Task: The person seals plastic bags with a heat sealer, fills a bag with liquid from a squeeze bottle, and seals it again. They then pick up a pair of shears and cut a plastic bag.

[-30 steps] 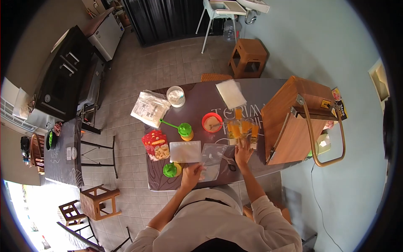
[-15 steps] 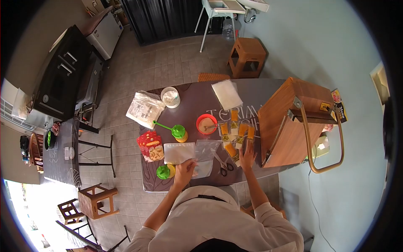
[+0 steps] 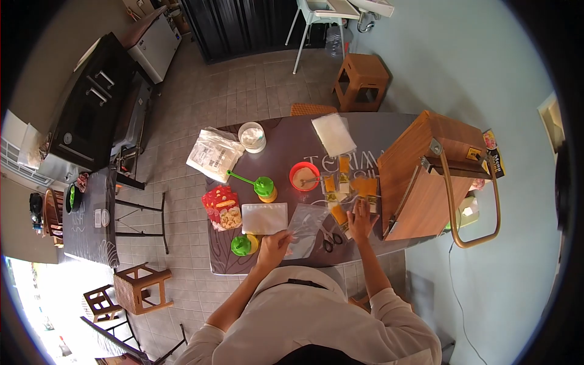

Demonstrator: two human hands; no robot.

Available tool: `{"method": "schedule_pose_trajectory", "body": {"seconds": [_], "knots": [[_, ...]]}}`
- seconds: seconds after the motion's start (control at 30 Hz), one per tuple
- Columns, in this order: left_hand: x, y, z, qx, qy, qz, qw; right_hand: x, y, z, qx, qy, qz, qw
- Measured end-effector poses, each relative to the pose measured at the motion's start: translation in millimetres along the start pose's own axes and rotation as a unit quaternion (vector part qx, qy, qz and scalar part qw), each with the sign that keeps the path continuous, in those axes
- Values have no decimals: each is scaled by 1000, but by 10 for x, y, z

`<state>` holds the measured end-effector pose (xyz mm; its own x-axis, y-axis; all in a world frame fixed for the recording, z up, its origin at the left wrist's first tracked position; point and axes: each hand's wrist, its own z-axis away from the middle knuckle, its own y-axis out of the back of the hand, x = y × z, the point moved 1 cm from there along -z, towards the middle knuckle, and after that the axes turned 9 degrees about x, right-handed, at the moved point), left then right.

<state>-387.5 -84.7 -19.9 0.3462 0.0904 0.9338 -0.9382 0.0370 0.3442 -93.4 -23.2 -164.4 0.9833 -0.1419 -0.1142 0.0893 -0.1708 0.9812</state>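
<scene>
My left hand rests on the dark table and pinches the near edge of a clear plastic bag. My right hand lies flat with spread fingers on small packets with orange filling, beside the wooden box. Black scissors lie between my hands. A white flat pack sits just left of the clear bag.
A red bowl with a spoon, two green-lidded cups, a red snack packet, a white tub, a plastic-wrapped pack and a white bag stack lie on the table. Wooden stools stand on the tiled floor.
My right hand pulled back from the packets toward me, then slid forward onto them again. My left hand stayed at the clear bag's edge, shifting slightly.
</scene>
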Motion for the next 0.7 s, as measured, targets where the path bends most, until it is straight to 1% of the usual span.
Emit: {"method": "schedule_pose_trajectory", "body": {"seconds": [0.03,0.07,0.13,0.17,0.23,0.27,0.33,0.37,0.43,0.47,0.5,0.53,0.57,0.6,0.63,0.67,0.7], "knots": [[-6,12,7,0,1,0,1000,58,-20,-1,18,-38,21,999],[-11,21,10,5,-1,1,1000,115,-42,-7,17,-38,21,999],[-22,35,17,8,-3,2,1000,181,-31,-41,21,-63,68,996],[-43,45,11,3,-6,-10,1000,173,-42,-54,21,-62,68,996],[-80,49,2,-1,-9,-21,1000,86,-14,-88,74,-45,48,995],[-97,46,-2,-2,-9,-14,1000,29,-15,-114,75,-44,48,995],[-97,44,2,-4,-9,-6,1000,-129,-28,-170,55,-8,-27,998],[-94,38,1,-2,-8,-1,1000,-210,-33,-211,56,-8,-27,998],[-135,3,-7,-1,-9,5,1000,-339,-144,-294,90,67,-79,991],[-208,-37,-20,35,-41,19,998,-380,-180,-338,92,68,-78,990],[-212,-50,-26,72,-71,33,994,-423,-205,-370,50,58,-65,995],[-231,-40,-24,74,-70,34,994,-444,-219,-389,8,48,-52,997],[-261,-13,-20,30,-50,7,998,-436,-210,-395,7,50,-53,997],[-263,10,-19,-15,-30,-21,999,-398,-205,-399,5,72,-37,997],[-259,22,-18,-14,-28,-21,999,-349,-196,-399,3,94,-21,995],[-255,32,-19,-8,-25,-20,999,-283,-179,-401,2,96,-22,995],[-255,36,-19,-2,-22,-18,1000,-186,-179,-410,33,142,-28,989]]}}
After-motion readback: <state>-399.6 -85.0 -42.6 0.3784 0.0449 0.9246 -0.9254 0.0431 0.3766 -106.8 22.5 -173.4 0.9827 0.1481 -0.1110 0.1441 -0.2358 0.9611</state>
